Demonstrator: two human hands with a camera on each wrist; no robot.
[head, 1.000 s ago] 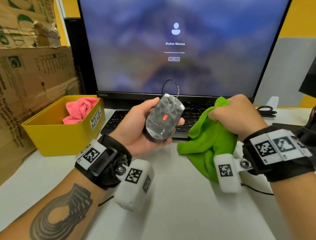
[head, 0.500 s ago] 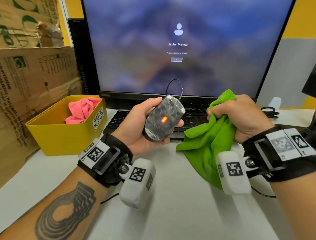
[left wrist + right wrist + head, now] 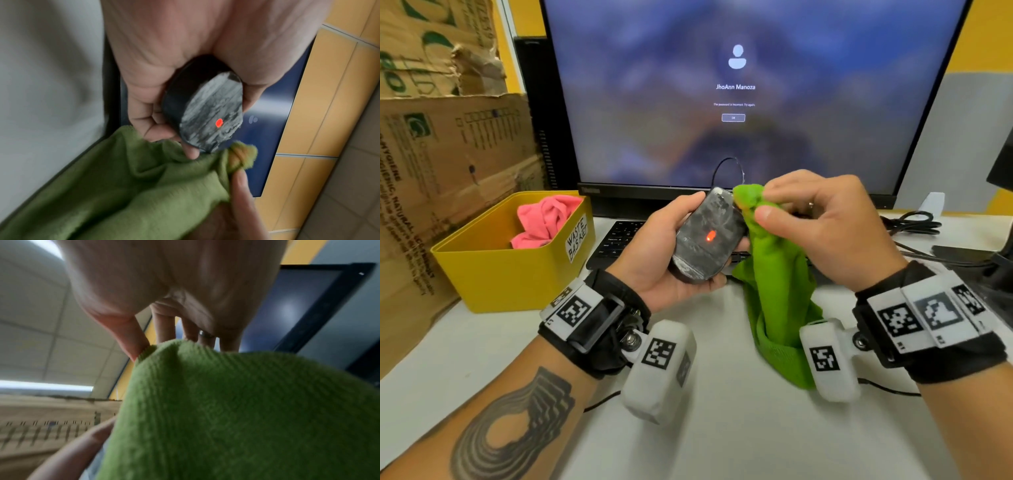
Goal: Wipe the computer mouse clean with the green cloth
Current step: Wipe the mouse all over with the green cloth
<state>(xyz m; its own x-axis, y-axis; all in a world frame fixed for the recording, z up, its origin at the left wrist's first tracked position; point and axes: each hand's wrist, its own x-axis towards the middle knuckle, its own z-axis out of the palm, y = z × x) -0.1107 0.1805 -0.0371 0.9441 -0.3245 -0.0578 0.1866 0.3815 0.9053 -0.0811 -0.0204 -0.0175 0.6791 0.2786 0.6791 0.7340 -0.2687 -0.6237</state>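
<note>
My left hand (image 3: 671, 253) holds the black computer mouse (image 3: 707, 240) upside down above the desk, its smeared grey underside and red sensor light facing me. In the left wrist view the mouse (image 3: 207, 112) sits in my curled fingers. My right hand (image 3: 822, 222) pinches a bunch of the green cloth (image 3: 777, 274) between thumb and fingers, and the bunched tip touches the mouse's far right edge. The rest of the cloth (image 3: 236, 410) hangs down to the desk. The mouse cable loops up in front of the monitor.
A yellow box (image 3: 517, 270) labelled waste basket, with a pink cloth (image 3: 544, 219) inside, stands at the left. A black keyboard (image 3: 616, 240) lies under the monitor (image 3: 739, 92). Cardboard boxes (image 3: 448, 147) stand at far left. Black cables (image 3: 914, 222) lie at the right.
My right hand has moved left and up with the green cloth, bringing its bunched tip against the mouse. The left hand has kept the mouse in about the same place.
</note>
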